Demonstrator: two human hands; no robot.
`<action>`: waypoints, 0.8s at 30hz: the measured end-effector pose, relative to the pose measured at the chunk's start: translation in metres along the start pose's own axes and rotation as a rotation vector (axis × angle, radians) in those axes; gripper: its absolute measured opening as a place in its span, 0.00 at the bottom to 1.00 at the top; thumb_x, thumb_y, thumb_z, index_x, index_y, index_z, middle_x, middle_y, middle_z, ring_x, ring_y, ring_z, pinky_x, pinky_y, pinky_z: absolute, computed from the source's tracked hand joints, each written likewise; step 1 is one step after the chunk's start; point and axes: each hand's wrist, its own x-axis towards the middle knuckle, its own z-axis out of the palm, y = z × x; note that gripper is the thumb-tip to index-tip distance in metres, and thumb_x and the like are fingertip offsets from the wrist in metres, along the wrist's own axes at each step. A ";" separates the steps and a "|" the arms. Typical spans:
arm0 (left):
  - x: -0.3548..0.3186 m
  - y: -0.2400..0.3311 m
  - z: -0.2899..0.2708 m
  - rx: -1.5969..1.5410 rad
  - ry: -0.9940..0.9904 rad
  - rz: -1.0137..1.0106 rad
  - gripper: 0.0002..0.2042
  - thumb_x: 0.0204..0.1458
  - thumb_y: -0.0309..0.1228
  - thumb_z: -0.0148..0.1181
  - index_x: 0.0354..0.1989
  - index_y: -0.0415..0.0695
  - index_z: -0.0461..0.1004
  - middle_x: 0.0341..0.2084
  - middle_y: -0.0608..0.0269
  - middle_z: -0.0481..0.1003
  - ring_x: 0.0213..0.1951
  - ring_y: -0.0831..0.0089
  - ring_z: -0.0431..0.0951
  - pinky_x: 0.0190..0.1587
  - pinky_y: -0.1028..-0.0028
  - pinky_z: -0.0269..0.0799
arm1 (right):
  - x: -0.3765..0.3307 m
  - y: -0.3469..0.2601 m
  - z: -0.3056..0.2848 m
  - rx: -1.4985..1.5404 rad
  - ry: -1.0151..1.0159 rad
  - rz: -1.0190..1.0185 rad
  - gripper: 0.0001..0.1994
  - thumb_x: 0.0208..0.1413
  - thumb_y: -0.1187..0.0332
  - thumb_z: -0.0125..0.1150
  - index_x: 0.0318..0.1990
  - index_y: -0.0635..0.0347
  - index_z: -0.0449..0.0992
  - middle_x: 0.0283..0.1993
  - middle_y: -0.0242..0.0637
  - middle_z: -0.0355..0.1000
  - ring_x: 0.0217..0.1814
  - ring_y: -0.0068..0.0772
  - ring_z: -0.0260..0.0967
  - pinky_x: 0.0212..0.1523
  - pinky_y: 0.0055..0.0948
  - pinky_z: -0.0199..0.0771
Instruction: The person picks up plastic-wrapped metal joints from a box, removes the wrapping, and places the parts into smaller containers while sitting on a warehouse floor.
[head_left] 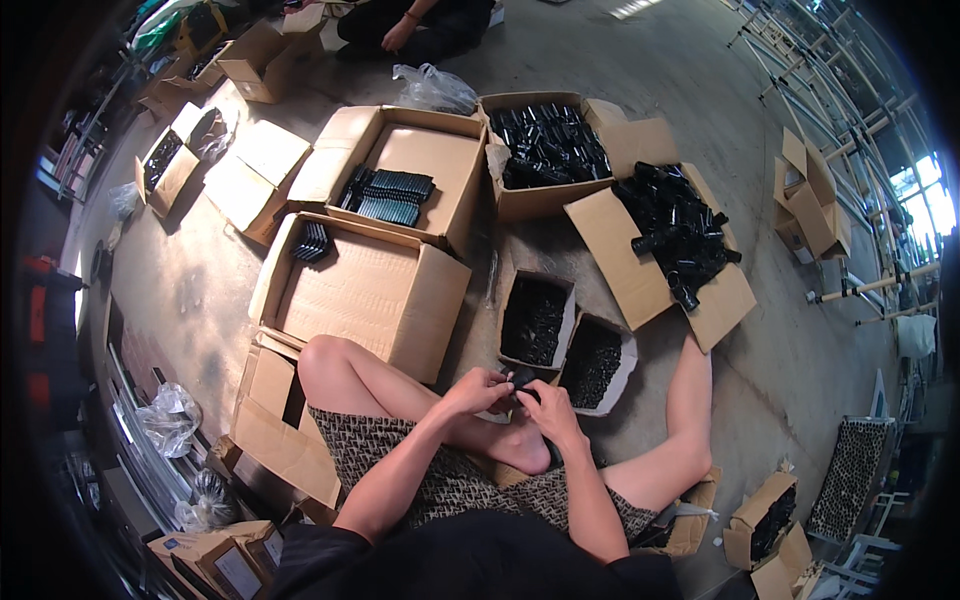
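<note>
L hand (480, 390) and R hand (553, 408) are meeting over the person's crossed leg, fingers clamping together on a small black part (522, 378); L is pinching its L side, R its R side. Exact shape of the part is getting lost b/w fingers.

Just beyond the grip, two small cartons are sitting side by side: one straight ahead (567, 305), the other (622, 375) slightly R & nearer, both holding loose small black pcs. Ahead-L of the grip, a lg. carton (430, 310) is holding a short row of black pcs (311, 243) in its far-L corner; behind it a 2nd lg. carton (430, 150) is holding neat black rows (388, 200). Farther ahead of the grip, a full carton (550, 205) is carrying shiny black pcs; ahead-R, an open-flapped carton (615, 255) is spilling black cylinders.

Re labels: well behind-L of the grip, a brown carton (195, 548) is showing a blue mark & a white label (238, 573), w/ print coming out too sm. to read.

Far ahead-L of the grip, a co-worker's hand (398, 35) is hanging near dark clothing.
</note>
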 end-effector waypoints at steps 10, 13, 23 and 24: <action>0.179 0.133 -0.212 1.306 0.780 0.155 0.11 0.52 0.39 0.58 0.27 0.46 0.81 0.26 0.49 0.81 0.29 0.52 0.82 0.31 0.55 0.77 | 0.004 -0.014 -0.009 0.112 -0.119 0.154 0.16 0.57 0.59 0.64 0.38 0.67 0.80 0.32 0.51 0.77 0.34 0.46 0.79 0.36 0.37 0.75; 0.219 0.152 -0.218 1.389 0.648 0.053 0.10 0.50 0.37 0.59 0.27 0.45 0.82 0.27 0.51 0.81 0.30 0.54 0.83 0.30 0.59 0.78 | 0.006 -0.006 -0.006 0.175 -0.117 0.127 0.15 0.59 0.62 0.63 0.40 0.68 0.80 0.28 0.42 0.78 0.29 0.29 0.77 0.31 0.29 0.76; 0.222 0.178 -0.202 1.615 0.425 0.086 0.10 0.49 0.39 0.62 0.33 0.48 0.82 0.30 0.55 0.82 0.35 0.55 0.83 0.30 0.61 0.78 | 0.016 -0.003 -0.022 0.035 0.035 0.119 0.17 0.56 0.57 0.63 0.38 0.65 0.81 0.29 0.54 0.77 0.34 0.54 0.77 0.38 0.42 0.76; 0.221 0.188 -0.193 1.593 0.422 0.125 0.10 0.50 0.39 0.61 0.33 0.48 0.82 0.30 0.54 0.82 0.36 0.55 0.83 0.31 0.60 0.78 | 0.015 -0.001 -0.025 0.071 0.052 0.135 0.17 0.56 0.57 0.63 0.38 0.65 0.81 0.29 0.53 0.77 0.34 0.53 0.77 0.38 0.42 0.76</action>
